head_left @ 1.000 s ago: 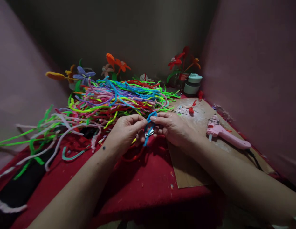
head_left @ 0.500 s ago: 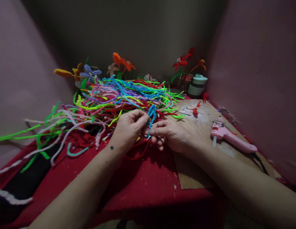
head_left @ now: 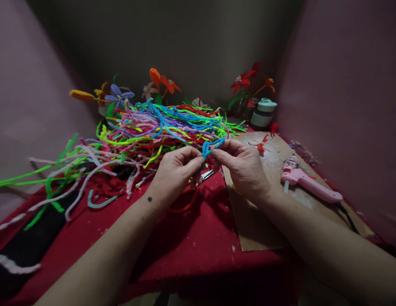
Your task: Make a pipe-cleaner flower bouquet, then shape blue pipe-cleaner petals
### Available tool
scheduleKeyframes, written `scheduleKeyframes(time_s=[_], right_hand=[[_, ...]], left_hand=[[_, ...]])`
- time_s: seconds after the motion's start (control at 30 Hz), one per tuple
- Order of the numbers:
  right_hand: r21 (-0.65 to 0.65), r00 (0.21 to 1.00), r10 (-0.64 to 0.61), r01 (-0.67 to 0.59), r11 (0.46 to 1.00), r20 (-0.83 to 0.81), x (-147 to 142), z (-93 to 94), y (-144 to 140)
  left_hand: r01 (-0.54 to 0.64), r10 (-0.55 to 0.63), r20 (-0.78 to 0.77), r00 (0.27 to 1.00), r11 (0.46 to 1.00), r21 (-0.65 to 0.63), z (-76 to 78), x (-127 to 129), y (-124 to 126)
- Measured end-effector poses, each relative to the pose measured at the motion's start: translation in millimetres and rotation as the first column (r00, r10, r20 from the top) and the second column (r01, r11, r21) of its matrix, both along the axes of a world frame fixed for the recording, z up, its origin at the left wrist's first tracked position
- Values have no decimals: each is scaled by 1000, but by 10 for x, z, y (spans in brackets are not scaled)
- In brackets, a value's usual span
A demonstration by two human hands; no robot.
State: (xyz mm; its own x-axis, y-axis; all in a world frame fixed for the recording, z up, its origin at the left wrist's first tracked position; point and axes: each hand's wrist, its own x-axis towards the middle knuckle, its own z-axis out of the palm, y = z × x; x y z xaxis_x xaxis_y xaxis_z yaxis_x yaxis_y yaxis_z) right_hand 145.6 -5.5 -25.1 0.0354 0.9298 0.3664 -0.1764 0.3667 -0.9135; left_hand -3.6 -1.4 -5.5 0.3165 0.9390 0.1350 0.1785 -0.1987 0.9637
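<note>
Between my hands is a blue pipe cleaner (head_left: pixel 207 148), bent into narrow loops. My left hand (head_left: pixel 181 165) pinches its lower left end between thumb and fingers. With thumb and forefinger, my right hand (head_left: pixel 239 159) grips the looped part on the other side. Below my left fingers lie scissors (head_left: pixel 206 175) with red handles, their blades partly showing and the rest half hidden by the hand. Just behind the hands spreads a big heap of pipe cleaners (head_left: pixel 172 123) in many colours.
Pipe-cleaner flowers (head_left: pixel 119 95) stand along the back. A pink glue gun (head_left: pixel 312 185) rests on a cardboard sheet (head_left: pixel 261 229) at the right, near a pale green-lidded jar (head_left: pixel 263 114). A red cloth (head_left: pixel 191 255) covers the table.
My right hand has moved up and turned, now gripping the upper part of the blue pipe cleaner. The loops tilt sideways instead of standing up. The scissor blades have come into view.
</note>
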Motion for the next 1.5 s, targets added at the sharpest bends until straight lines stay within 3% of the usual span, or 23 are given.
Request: scheduleKeyframes(time_s=[0.27,0.53,0.87,1.2,1.33,1.5], right_hand=[[-26,995,-23,26,999,94,-3,14,-25],[-152,992,14,5,988,124,-7,54,-53],[-317,982,145,-176,932,-119,-21,4,8],[-307,987,146,-159,938,-65,-19,-4,-2],[-330,935,234,-317,889,-267,-10,-36,45],[-367,842,302,-480,797,-447,47,-42,115]], left_hand=[[3,-3,5,1000,1000,-15,-1,27,-40],[-20,21,52,998,1000,-24,-44,45,-30],[-5,19,156,987,996,-92,-103,49,35],[-26,32,72,997,996,-85,-43,65,-19],[-22,25,54,998,998,-63,-23,53,-21],[102,-99,31,995,988,-112,-29,20,17]])
